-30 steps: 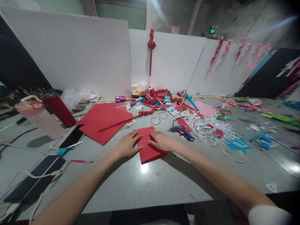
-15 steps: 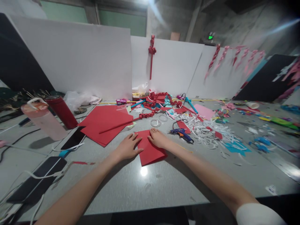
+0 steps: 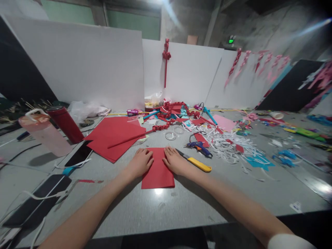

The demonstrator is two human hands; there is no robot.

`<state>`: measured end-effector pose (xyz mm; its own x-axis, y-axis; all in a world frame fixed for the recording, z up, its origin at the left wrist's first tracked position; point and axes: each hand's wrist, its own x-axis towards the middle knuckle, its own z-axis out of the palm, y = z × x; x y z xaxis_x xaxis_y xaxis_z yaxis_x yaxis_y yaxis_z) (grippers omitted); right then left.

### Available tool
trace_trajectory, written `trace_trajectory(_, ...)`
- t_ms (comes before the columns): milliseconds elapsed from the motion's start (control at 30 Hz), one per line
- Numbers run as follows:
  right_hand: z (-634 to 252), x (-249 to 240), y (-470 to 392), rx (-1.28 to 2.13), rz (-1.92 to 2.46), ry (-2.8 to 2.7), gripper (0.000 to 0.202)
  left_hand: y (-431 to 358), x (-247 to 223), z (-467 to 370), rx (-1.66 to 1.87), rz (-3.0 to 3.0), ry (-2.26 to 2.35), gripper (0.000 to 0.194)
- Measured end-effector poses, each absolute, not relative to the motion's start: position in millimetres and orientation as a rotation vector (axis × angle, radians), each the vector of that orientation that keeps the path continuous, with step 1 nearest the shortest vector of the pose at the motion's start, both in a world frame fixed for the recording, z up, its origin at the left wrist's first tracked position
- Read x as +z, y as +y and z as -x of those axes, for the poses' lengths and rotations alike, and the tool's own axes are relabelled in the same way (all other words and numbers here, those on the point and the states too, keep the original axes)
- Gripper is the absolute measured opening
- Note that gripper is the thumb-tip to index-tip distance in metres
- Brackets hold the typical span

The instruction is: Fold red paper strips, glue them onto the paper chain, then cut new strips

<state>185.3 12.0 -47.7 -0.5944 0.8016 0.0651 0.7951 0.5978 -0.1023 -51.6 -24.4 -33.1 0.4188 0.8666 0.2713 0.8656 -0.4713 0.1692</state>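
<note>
Sheet [image 3: 158, 174]: red; lies flat on the bench [image 3: 155, 214], set back from the middle of the front edge, its near side roughly parallel to that edge.
Long axis: appears to run from the bench's front edge toward its back edge, between the two hands.
Left hand [image 3: 141, 162]: palm down, unclenched; fingers rest on the sheet's left side near the far corner; grasps nothing.
Right hand [image 3: 175, 160]: palm down, unclenched; fingers rest on the far right corner; grasps nothing.
Governing relation: the sheet lies inward of both hands; both touch it, neither clearly nearer. The two corners facing the front edge are uncovered.
Cutter [image 3: 199, 164]: just beside the right hand; dark end toward the fingers, yellow handle slanting toward the front right corner. Contact with the hand: cannot tell.
Glue gun [image 3: 206, 151]: beyond the cutter, toward the back edge.
Stack [image 3: 116, 126]: red sheets, beyond the left hand, toward the back left corner.
</note>
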Motion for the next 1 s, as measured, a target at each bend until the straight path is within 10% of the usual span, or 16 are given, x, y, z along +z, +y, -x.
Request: trace_trajectory(1000, -207.7, -33.0, -132.8, 0.221, 1.357, -2.675, 0.067, 4.4, -68.6, 5.1, 0.608, -2.618, 1.428, 0.054)
